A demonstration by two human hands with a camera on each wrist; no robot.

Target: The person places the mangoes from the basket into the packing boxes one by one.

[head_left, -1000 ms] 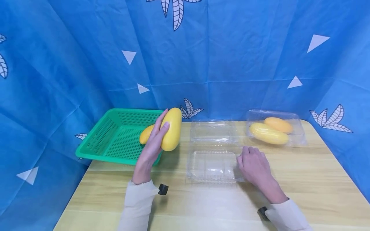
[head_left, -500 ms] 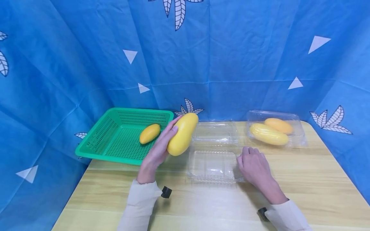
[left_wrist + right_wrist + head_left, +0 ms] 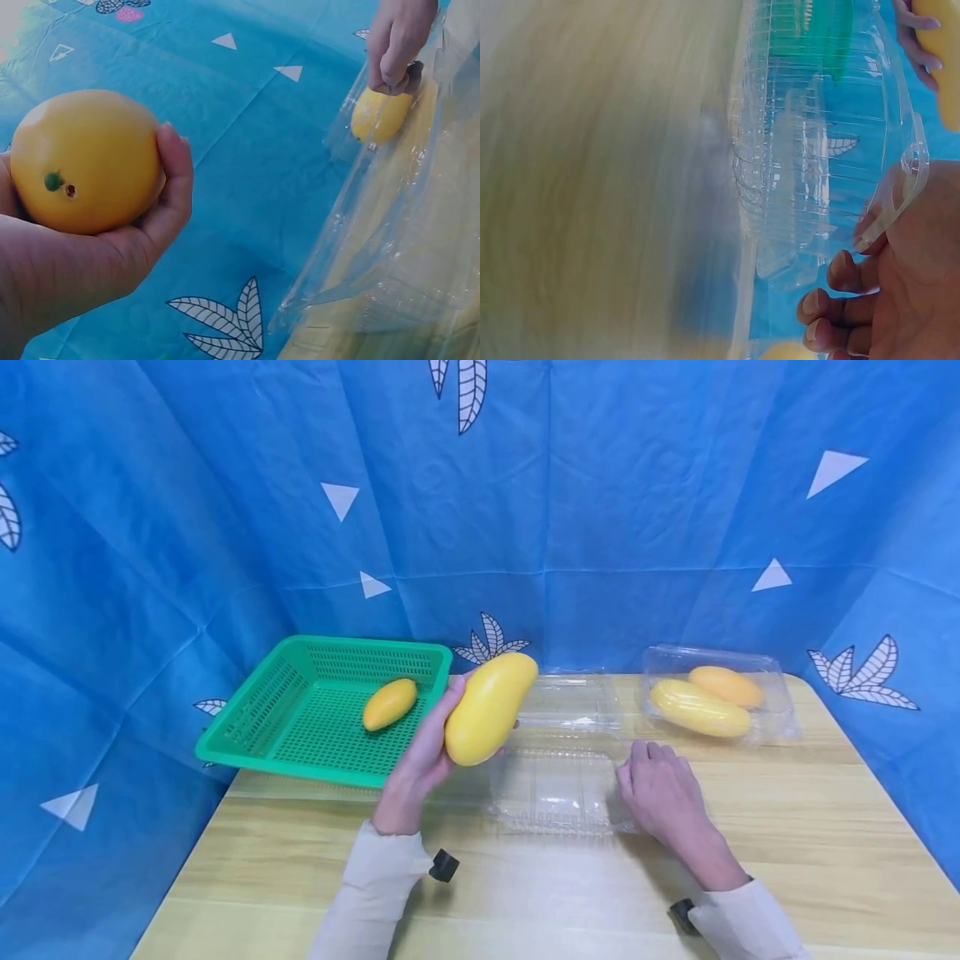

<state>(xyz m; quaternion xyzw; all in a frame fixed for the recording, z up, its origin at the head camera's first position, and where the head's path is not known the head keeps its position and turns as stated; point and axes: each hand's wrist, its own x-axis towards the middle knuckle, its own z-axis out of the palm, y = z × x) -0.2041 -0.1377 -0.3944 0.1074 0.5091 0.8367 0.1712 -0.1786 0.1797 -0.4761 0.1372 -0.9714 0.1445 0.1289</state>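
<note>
I see a smooth, plump yellow mango (image 3: pixel 491 710), green nub (image 3: pixel 53 181) at one end, tilted in the left hand's (image 3: pixel 427 750) grip, and a clear plastic box (image 3: pixel 553 787), lying hinged open, just beside the right hand (image 3: pixel 664 795), which pinches its edge

Mango (image 3: pixel 491 710) in grip: smooth, faintly glossy. Right of grip, plastic clamshell (image 3: pixel 555 781) (clear, ribbed, shiny); beneath, wood-grain tabletop (image 3: pixel 285 868).

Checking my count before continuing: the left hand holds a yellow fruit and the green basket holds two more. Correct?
Not quite: the head view shows only one golden fruit in the green basket. The left hand does hold a yellow fruit.
</note>
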